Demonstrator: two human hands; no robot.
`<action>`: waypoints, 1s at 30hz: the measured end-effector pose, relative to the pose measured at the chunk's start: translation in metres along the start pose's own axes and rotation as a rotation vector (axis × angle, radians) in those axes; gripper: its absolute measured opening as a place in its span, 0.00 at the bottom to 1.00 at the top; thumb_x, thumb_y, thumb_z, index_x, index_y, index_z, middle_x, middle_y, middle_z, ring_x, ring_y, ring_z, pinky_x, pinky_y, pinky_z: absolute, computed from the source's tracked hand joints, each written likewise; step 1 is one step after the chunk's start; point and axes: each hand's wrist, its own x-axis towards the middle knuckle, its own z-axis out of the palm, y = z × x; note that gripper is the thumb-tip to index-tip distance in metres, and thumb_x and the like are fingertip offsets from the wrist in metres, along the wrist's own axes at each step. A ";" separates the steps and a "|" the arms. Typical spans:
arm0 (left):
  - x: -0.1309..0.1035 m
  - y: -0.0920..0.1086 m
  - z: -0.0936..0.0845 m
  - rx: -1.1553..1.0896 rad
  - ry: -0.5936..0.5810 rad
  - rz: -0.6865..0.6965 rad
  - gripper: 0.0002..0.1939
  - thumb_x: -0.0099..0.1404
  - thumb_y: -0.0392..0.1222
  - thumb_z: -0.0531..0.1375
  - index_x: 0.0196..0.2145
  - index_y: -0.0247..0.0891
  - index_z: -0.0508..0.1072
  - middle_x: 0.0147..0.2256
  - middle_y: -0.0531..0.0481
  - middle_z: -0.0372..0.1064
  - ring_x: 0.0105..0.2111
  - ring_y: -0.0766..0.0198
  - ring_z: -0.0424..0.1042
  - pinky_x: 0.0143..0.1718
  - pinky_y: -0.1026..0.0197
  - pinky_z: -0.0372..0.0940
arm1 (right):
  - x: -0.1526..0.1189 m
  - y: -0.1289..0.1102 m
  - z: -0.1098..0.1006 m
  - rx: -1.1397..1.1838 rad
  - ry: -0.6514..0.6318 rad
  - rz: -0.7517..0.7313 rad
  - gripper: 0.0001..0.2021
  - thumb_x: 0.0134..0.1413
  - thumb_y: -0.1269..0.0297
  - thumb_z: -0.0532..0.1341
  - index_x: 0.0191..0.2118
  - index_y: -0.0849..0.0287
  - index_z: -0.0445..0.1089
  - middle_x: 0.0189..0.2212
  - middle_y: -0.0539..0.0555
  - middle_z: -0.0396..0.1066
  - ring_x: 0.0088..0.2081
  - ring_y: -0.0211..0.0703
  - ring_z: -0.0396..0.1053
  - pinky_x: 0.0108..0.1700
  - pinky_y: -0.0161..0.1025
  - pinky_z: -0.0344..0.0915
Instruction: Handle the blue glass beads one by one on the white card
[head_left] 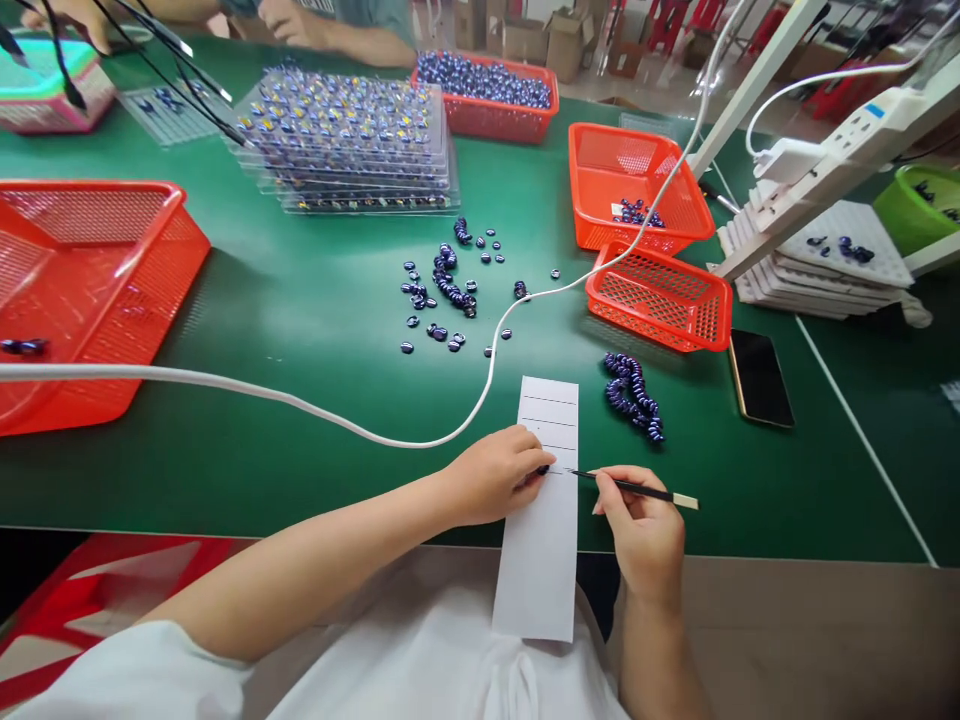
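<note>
A long white paper strip (536,580) with several dark cross lines lies over the table's front edge, its lower end against my white shirt. My left hand (499,475) rests on the strip's left side, fingers pinched on a small dark shiny piece (543,469), mostly hidden by the fingertips. In my right hand (645,530) is a slender black pen-like tool (637,488) with a fine tip and a pale end. That tip points left, over the strip's right edge, close to one line; whether it touches the paper I cannot tell.
Dark shiny beads (454,285) lie loose ahead, and a strand of them (634,395) sits right of the strip. A white cable (420,443) loops across the table. Red baskets (660,300), a phone (760,378) and stacked clear trays (352,140) stand around; another person sits opposite.
</note>
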 end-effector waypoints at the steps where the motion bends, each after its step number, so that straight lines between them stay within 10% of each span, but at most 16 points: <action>1: 0.000 0.001 0.001 0.020 -0.006 0.000 0.11 0.65 0.32 0.56 0.43 0.33 0.75 0.36 0.43 0.73 0.36 0.59 0.70 0.37 0.59 0.69 | 0.000 0.000 -0.001 -0.008 -0.006 0.003 0.12 0.57 0.54 0.66 0.37 0.59 0.74 0.22 0.49 0.72 0.24 0.38 0.71 0.26 0.34 0.67; 30: 0.003 0.006 0.006 0.114 -0.004 -0.005 0.11 0.65 0.34 0.56 0.42 0.31 0.76 0.34 0.43 0.71 0.35 0.57 0.67 0.36 0.56 0.67 | -0.001 -0.002 0.002 -0.014 -0.001 -0.006 0.10 0.57 0.56 0.66 0.36 0.58 0.75 0.23 0.48 0.71 0.22 0.35 0.69 0.25 0.32 0.65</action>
